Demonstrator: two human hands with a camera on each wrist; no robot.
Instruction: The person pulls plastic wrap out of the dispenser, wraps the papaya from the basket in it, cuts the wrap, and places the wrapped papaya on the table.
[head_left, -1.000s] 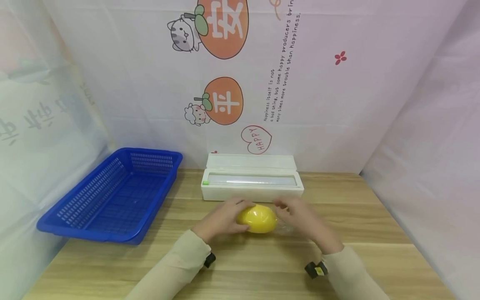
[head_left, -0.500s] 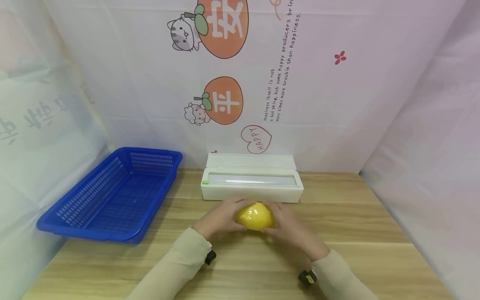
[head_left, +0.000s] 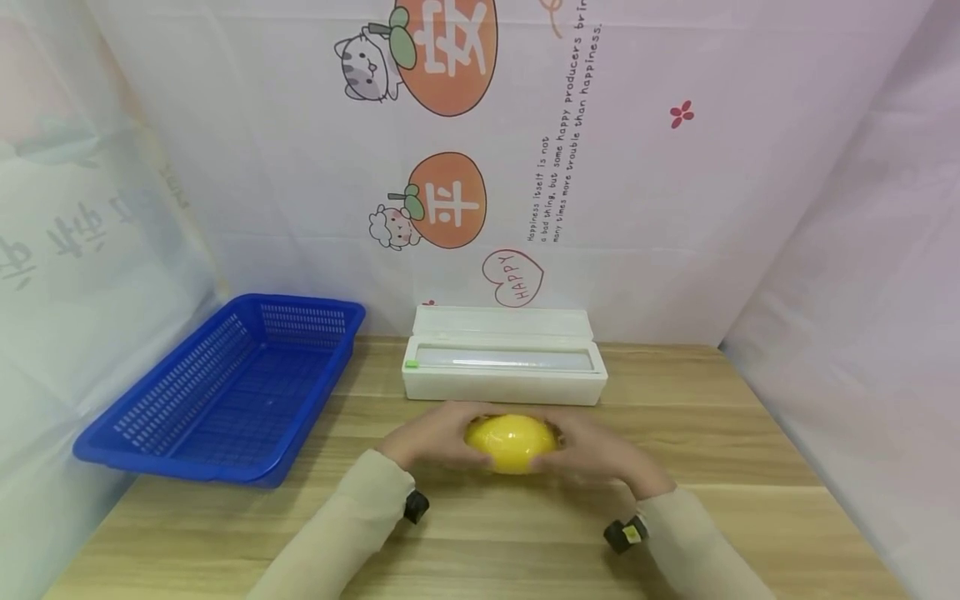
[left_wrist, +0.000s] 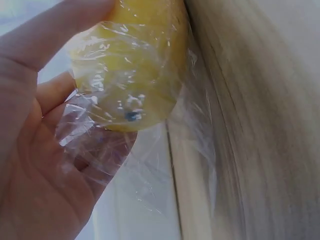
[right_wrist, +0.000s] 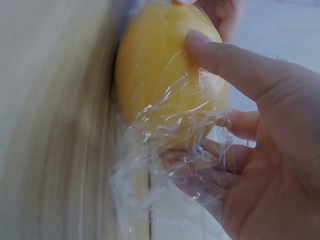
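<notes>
A smooth yellow oval fruit (head_left: 512, 444), its kind not certain, is between my two hands, low over the wooden table. Clear cling film (right_wrist: 132, 185) wraps it, with loose crumpled film sticking out at both ends. My left hand (head_left: 438, 433) holds its left end, thumb in front and fingers behind. On the right end, my right hand (head_left: 596, 446) grips in the same way, its thumb pressing the film-covered skin in the right wrist view. A small dark blue spot shows on the fruit (left_wrist: 145, 65) in the left wrist view. Whether its underside touches the table is hidden.
Behind the hands stands a white cling film box (head_left: 504, 387), lid raised, with a roll inside and a green slider at its left. A blue plastic basket (head_left: 315, 408) sits at the left. Printed white cloth (head_left: 637, 208) surrounds the wooden table (head_left: 495, 550).
My right hand, at the loose film on the right a second ago, came in to hold the fruit's right end. The fruit has since shifted slightly toward me, still between both hands.
</notes>
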